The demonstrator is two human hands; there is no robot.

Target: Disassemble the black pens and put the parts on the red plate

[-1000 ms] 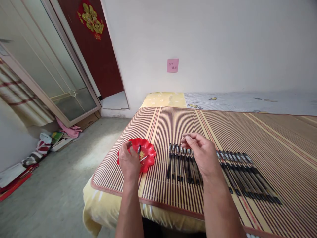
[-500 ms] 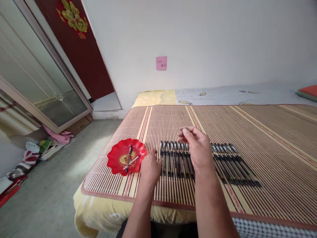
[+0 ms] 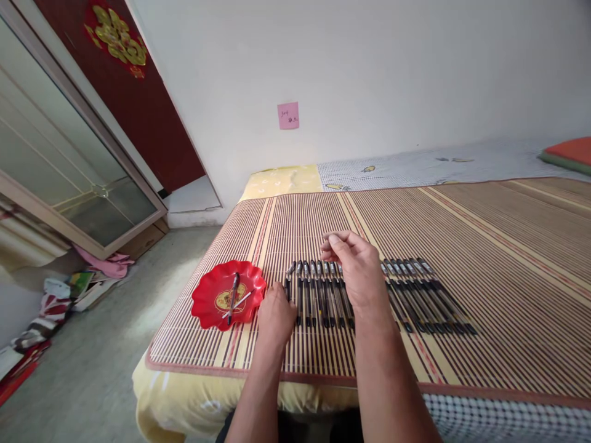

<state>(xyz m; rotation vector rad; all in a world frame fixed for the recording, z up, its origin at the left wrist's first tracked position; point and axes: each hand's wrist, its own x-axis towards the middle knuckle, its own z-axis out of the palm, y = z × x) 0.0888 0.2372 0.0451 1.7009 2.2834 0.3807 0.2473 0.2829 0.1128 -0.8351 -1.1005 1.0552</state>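
Note:
My left hand (image 3: 277,314) is closed on a black-capped pen (image 3: 289,284) at the left end of a row of pens. That pen's cap leans slightly to the right; its lower part is hidden by my fingers. Several similar pens (image 3: 325,298) lie side by side on the striped mat (image 3: 305,231), caps pointing away from me. Above the middle of the row, my right hand (image 3: 362,267) has thumb and fingers pinched together; whether anything small is between them I cannot make out. It hides some pens. Left of my left hand, a red scalloped plate (image 3: 203,289) holds one pen (image 3: 233,298) and a thin white stick (image 3: 243,300).
The mat covers a bed with a yellow sheet (image 3: 194,394) at its front left edge. A pink note (image 3: 288,115) is on the wall behind. An orange and green folded item (image 3: 570,154) lies far right. Clothes and papers (image 3: 55,301) lie on the floor at left.
My left hand now has a pen at the row's left end, where none showed before. My right hand stays pinched above the row. The whole view has shifted slightly.

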